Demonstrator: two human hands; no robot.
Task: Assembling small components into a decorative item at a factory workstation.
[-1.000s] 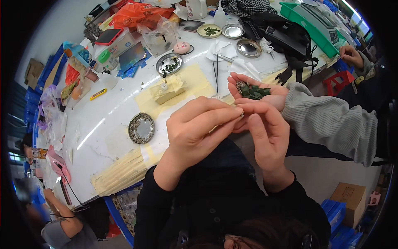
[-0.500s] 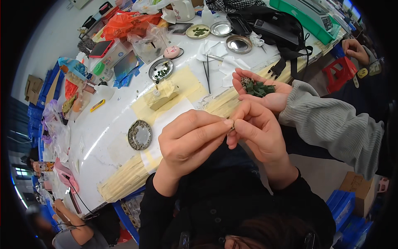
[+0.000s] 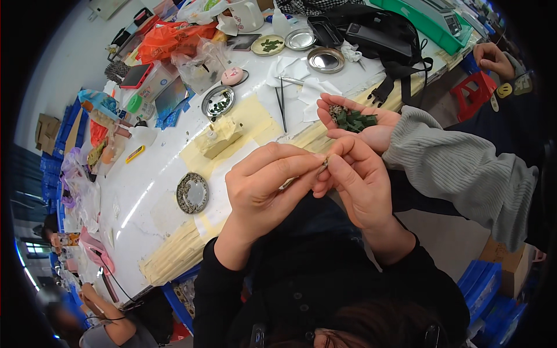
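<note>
My left hand [image 3: 264, 185] and my right hand [image 3: 357, 182] are raised close together over my dark lap, in front of the white table [image 3: 145, 197]. Their fingertips meet and pinch a small pale piece [image 3: 324, 163]; a thin light strip shows under my left fingers. Just beyond my right hand, a co-worker in a grey ribbed sleeve [image 3: 458, 168] holds out an open palm [image 3: 371, 124] with several small green pieces [image 3: 355, 119] lying in it.
On the table are a round metal dish of small bits [image 3: 192, 192], another dish with green pieces [image 3: 218, 105], black tweezers [image 3: 282, 100], metal lids [image 3: 325, 59], a black bag [image 3: 383, 35] and an orange bag [image 3: 168, 36]. Another person's hand [image 3: 493, 57] is at the upper right.
My two hands stay pinched together on the small piece and have drifted slightly right and down in view. The co-worker's palm of green pieces remains beside them.
</note>
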